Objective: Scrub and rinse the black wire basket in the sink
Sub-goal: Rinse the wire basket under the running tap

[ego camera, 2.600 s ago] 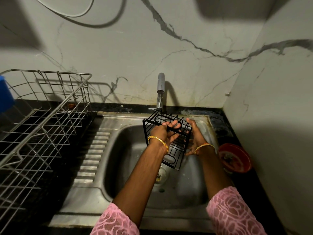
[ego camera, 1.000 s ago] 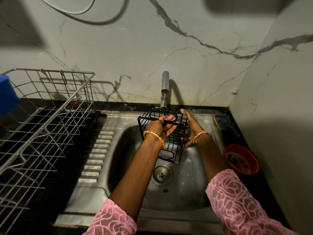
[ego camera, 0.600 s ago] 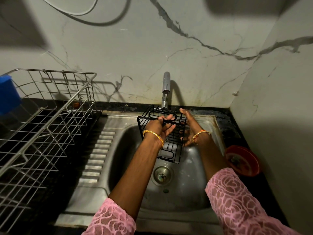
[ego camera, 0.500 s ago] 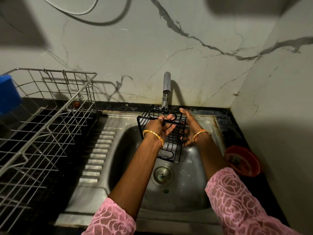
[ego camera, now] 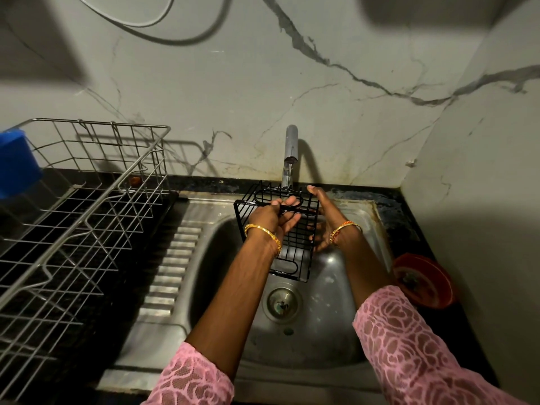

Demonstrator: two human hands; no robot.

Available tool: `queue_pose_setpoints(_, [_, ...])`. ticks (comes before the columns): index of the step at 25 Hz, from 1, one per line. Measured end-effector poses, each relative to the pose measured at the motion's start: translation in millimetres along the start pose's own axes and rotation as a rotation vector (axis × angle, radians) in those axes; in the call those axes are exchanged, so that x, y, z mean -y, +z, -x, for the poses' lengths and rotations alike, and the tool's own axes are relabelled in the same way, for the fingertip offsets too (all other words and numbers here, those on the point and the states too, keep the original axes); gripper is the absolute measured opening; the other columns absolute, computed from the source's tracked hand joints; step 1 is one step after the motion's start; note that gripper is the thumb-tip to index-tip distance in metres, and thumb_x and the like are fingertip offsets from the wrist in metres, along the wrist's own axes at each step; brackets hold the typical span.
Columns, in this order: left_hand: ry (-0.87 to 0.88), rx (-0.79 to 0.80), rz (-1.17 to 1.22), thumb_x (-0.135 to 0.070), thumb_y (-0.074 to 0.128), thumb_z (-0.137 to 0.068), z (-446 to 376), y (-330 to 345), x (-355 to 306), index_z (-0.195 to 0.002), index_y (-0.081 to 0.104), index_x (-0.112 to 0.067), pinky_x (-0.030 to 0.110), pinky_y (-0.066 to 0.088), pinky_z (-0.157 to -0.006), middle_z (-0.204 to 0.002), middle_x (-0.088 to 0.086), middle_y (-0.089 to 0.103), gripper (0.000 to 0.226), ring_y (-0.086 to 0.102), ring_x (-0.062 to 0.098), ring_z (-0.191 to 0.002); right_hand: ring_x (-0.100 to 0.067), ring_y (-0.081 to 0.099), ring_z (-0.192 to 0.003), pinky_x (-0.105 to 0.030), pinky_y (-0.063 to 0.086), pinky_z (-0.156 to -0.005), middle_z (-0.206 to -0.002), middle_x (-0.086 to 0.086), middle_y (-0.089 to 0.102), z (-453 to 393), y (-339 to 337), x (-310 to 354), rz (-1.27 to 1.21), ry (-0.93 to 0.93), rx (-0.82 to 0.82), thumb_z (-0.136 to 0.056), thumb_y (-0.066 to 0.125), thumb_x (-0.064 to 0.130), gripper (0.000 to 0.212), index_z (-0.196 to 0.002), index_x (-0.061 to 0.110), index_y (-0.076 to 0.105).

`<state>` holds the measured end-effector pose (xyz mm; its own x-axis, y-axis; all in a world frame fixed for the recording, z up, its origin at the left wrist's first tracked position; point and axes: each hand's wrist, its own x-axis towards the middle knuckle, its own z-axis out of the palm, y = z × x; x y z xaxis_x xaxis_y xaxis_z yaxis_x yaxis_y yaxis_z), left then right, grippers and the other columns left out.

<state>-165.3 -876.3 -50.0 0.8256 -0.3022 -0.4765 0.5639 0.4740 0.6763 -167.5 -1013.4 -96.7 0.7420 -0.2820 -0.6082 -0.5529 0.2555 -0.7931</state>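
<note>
The black wire basket (ego camera: 292, 244) hung tilted over the bowl of the stainless steel sink (ego camera: 204, 258), directly beneath the chrome tap (ego camera: 290, 147) at twelve o'clock. The left hand (ego camera: 270, 219) curled its fingers round the basket's upper rim wire, gripping it. The right hand (ego camera: 325, 220), fingers straight, pressed flat against the basket's three o'clock side. A round red plastic bowl (ego camera: 423, 282) sat on the dark counter at three o'clock, and a silver wire dish rack (ego camera: 87, 214) stood at nine o'clock.

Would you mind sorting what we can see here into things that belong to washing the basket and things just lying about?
In use: black wire basket, left hand, right hand, tap, sink.

Lying about: dish rack, blue object, red bowl.
</note>
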Motion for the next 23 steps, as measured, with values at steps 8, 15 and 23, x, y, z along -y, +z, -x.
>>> queue_pose_setpoints(8, [0.016,-0.017,-0.046,-0.001,0.024,-0.102,1.5,-3.7,-0.9,-0.082,0.046,-0.010,0.029,0.053,-0.064,-0.087,0.009,0.063,0.031,0.061,0.019,-0.076,-0.043,0.037,-0.123,-0.066,0.036,-0.086,-0.142,-0.011,0.037,-1.2,4.3,-3.1,0.024,0.014,0.021,-0.042,0.058,0.085,0.106,-0.135,0.039,0.035])
queue_pose_setpoints(15, [0.021,0.004,-0.043,-0.005,0.026,-0.103,-0.7,-0.6,0.5,-0.082,0.047,-0.009,0.035,0.052,-0.075,-0.123,0.019,0.060,0.030,0.061,0.019,-0.077,-0.044,0.031,-0.128,-0.067,0.036,-0.082,-0.146,-0.012,0.031,-0.2,1.8,0.8,0.027,-0.004,0.024,-0.042,0.059,0.085,0.105,-0.135,0.044,0.031])
queue_pose_setpoints(23, [0.035,-0.005,-0.032,-0.005,0.027,-0.103,-5.8,-4.5,-3.2,-0.083,0.048,-0.009,0.030,0.054,-0.067,-0.103,0.012,0.063,0.029,0.062,0.019,-0.078,-0.043,0.033,-0.127,-0.065,0.039,-0.081,-0.145,-0.012,0.033,-2.3,8.0,4.5,0.037,0.004,0.044,-0.040,0.059,0.086,0.109,-0.135,0.039,0.035])
